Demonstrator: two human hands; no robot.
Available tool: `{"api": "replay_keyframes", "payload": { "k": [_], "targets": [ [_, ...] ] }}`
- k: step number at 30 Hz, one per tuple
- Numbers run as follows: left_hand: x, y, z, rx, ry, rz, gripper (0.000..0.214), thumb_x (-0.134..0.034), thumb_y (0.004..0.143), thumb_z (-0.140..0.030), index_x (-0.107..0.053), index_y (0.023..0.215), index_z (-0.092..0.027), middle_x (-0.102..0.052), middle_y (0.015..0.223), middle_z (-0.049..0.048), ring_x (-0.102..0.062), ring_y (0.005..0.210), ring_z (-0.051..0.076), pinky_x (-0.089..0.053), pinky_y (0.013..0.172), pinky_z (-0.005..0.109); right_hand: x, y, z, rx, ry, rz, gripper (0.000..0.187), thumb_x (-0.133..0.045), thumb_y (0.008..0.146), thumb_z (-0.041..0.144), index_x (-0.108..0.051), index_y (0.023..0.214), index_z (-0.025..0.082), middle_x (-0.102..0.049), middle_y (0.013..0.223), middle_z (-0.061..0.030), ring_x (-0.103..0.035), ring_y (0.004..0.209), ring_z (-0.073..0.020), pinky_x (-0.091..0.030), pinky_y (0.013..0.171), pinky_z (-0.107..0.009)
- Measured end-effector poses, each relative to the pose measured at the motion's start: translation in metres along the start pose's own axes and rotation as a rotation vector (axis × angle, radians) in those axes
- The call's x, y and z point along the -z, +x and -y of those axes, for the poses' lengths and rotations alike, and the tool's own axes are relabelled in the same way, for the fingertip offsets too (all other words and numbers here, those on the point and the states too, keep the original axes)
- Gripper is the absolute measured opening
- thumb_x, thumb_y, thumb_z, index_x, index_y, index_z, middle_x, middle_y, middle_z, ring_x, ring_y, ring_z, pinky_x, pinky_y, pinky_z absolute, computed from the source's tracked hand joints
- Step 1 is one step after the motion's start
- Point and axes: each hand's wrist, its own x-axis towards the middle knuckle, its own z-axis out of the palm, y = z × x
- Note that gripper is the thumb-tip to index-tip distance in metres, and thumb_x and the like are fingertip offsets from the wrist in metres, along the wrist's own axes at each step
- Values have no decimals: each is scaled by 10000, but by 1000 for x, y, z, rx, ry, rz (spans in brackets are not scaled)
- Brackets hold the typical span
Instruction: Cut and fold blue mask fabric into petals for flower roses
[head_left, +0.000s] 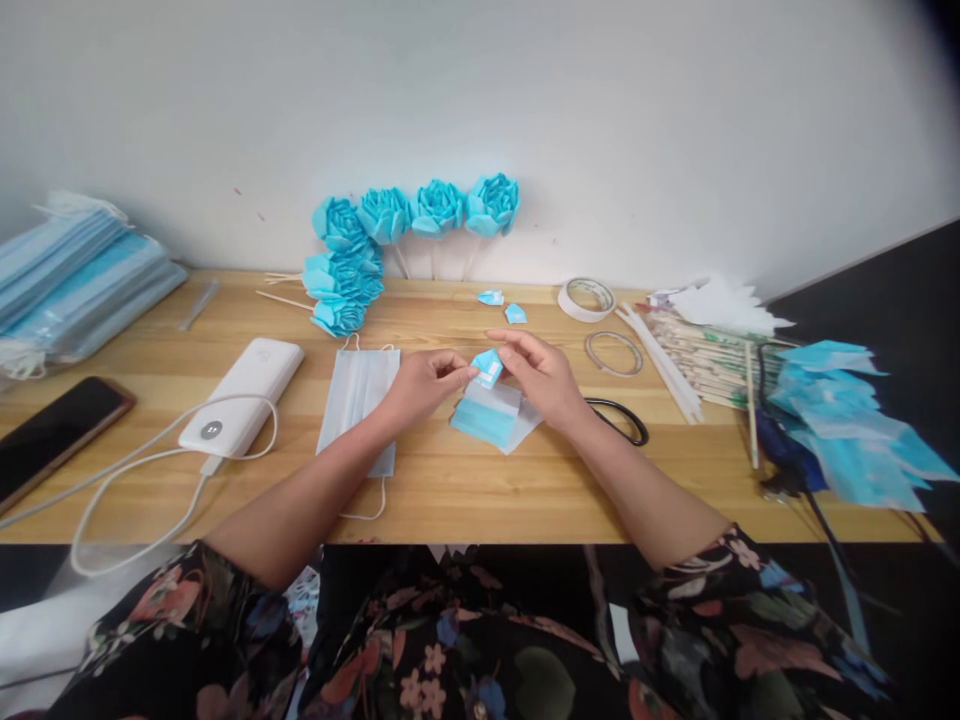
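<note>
My left hand [429, 386] pinches a small folded blue petal [487, 366] with a white strip on it, thumb and index at its left edge. On the petal's right side is my right hand [544, 378], thumb against the edge and fingers curved over. Just beneath lie cut pieces of blue and white mask fabric [484, 418], partly covered by the hands. A whole face mask [352, 405] lies flat under my left wrist. Two similar pieces, a near blue petal [515, 314] and a farther folded piece [490, 298], rest beyond my hands.
Blue fabric roses [439, 208] on sticks line the wall. Right: a tape roll [586, 299], thin ring [613, 353], black loop handle [626, 420], wooden sticks [705, 355], blue fabric pieces [855, 430]. Left: a mask stack [90, 280], white power bank [244, 395] with cable, phone [56, 440].
</note>
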Motion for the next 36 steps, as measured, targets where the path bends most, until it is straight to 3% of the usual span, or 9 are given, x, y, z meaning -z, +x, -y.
{"api": "replay_keyframes", "payload": {
  "k": [6,11,17,22,25,29,36],
  "targets": [
    [-6,-4,0,-11,52,23,339,-639,803,-456,-612,644,-158,-501,559,-26,-386,545,88,-265,517,231,-3,0,2,2,-7,92,482,-757,744,351,-677,1200,219,-641,844,9,-551,669,-117,-447,601,-252],
    [-8,-5,-1,-5,18,54,322,-658,787,-458,-633,678,-156,-571,611,-7,-443,573,97,-316,538,227,-1,-1,2,1,-9,-2,347,-665,857,409,-710,1155,238,-604,719,23,-522,619,-118,-452,580,-256],
    [-2,-2,-5,5,-66,-101,356,-675,768,-493,-602,668,-160,-544,619,-16,-445,600,102,-363,579,236,1,1,3,-82,209,52,423,-628,887,492,-649,1231,248,-675,863,-13,-644,774,-161,-558,715,-317],
    [-2,-3,-9,30,-67,-107,416,-654,790,-535,-553,622,-168,-496,586,-24,-423,588,100,-362,577,241,-3,2,0,-28,51,116,469,-713,799,338,-624,1249,243,-584,738,36,-592,686,-147,-517,681,-316],
    [-3,-3,-10,27,-85,-90,385,-648,791,-531,-600,690,-163,-570,657,-3,-486,647,117,-395,623,247,-4,1,-3,3,-18,106,485,-692,793,292,-618,1268,232,-540,698,54,-556,641,-132,-469,624,-294],
    [-3,-2,-7,38,-128,-98,337,-697,752,-491,-637,742,-159,-600,682,-1,-503,659,120,-407,633,251,-3,0,-2,12,-43,116,463,-683,805,309,-625,1257,223,-554,695,52,-553,624,-127,-442,592,-281],
    [-1,-1,-6,66,-202,-139,353,-755,720,-498,-645,704,-163,-553,594,-29,-461,589,98,-391,591,244,-2,0,2,1,-9,115,407,-620,878,387,-635,1240,200,-649,752,8,-624,695,-150,-491,683,-312]
  ]
}}
